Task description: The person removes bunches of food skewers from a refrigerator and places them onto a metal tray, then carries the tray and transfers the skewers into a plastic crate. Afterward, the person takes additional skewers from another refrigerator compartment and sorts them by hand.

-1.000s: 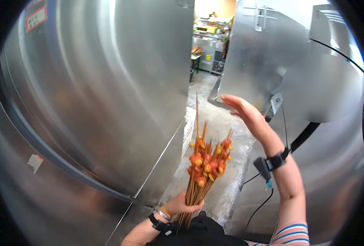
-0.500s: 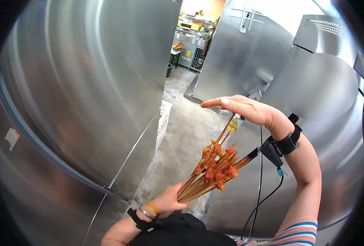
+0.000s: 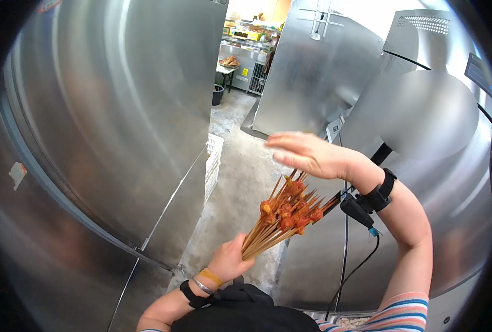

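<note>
My left hand (image 3: 230,259) is closed around the lower sticks of a thick bundle of meat skewers (image 3: 291,213). Red-orange, sauce-coated chunks sit near their upper, pointed ends, and the bundle leans up and to the right. Just above those tips is my right hand (image 3: 307,155), flat with fingers stretched out and slightly blurred. Nothing is held in it. A couple of tips come up close under its palm; whether they touch, I cannot tell.
Large steel cabinet doors (image 3: 129,110) stand at the left, with a steel panel (image 3: 307,72) ahead. Another steel surface (image 3: 401,232) rises close on the right. Between them runs a concrete floor (image 3: 237,171) with a white plastic basket (image 3: 215,163) beside the left doors. A black cable (image 3: 359,265) hangs from my right wrist.
My right hand has shifted slightly left and tilted. The skewers that stuck up highest now reach less far above the others. My left hand keeps its hold, a little higher in view.
</note>
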A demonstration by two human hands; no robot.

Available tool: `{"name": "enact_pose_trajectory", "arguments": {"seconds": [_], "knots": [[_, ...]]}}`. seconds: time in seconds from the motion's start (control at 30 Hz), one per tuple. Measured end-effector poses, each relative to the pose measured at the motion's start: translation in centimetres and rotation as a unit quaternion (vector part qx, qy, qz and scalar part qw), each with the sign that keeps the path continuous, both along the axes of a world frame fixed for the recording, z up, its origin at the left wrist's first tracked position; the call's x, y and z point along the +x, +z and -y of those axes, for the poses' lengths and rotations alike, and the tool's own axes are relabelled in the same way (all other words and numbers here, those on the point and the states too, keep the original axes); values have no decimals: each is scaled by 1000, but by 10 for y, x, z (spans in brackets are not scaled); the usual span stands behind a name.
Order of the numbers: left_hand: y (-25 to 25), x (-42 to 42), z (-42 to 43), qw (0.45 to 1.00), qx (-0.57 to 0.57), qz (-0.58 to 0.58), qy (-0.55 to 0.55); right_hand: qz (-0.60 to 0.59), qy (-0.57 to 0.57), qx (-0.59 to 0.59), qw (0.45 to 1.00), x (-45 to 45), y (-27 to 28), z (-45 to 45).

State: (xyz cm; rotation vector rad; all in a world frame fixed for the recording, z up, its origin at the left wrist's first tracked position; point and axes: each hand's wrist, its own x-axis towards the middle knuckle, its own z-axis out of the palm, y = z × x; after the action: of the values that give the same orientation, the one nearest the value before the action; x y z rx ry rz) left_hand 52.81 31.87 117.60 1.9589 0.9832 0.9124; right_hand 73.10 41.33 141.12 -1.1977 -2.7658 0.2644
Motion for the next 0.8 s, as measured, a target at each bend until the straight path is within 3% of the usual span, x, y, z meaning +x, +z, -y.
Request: {"name": "enact_pose_trajectory", "arguments": {"seconds": [0.03, 0.07, 0.13, 0.17, 0.2, 0.23, 0.27, 0.37, 0.43, 0.5, 0.6, 0.63, 0.7, 0.73, 0.8], "knots": [[3, 1, -3, 1000, 0, -17, 22, -37, -27, 84, 995, 1, 3, -1], [6, 1, -8, 998, 0, -34, 45, -153, -36, 158, 975, 5, 8, 4], [5, 2, -30, 998, 8, 9, 66, -354, -98, 197, 909, 1, 22, 36], [6, 5, -42, 995, 13, 55, 79, -477, -96, 225, 844, 4, 11, 47], [11, 8, -53, 994, 17, 60, 86, -501, -129, 257, 816, 15, -11, 54], [17, 10, -65, 988, 32, 114, 96, -532, -201, 206, 797, 20, -47, 57], [21, 9, -72, 980, 47, 163, 104, -533, -206, 105, 814, 22, -88, 57], [27, 16, -72, 975, 49, 145, 164, -536, -231, -220, 782, -1, -169, 54], [11, 23, -66, 977, 29, 150, 150, -555, -186, -274, 763, -26, -191, 46], [-3, 28, -54, 978, -69, 136, 142, -581, -175, -295, 738, -44, -201, 38], [-34, 31, -28, 978, -91, 109, 151, -623, -190, -471, 594, -54, -229, 34], [-45, 26, -20, 978, -93, 106, 150, -625, -191, -473, 591, -54, -243, 39], [-64, 11, -10, 993, -103, 41, 38, -669, -165, -490, 533, -56, -265, 47], [-68, 7, -4, 992, -106, 41, 45, -694, -173, -491, 498, -61, -267, 52], [-71, -1, 9, 972, -233, 32, -16, -693, -190, -501, 482, -67, -277, 65]]}}
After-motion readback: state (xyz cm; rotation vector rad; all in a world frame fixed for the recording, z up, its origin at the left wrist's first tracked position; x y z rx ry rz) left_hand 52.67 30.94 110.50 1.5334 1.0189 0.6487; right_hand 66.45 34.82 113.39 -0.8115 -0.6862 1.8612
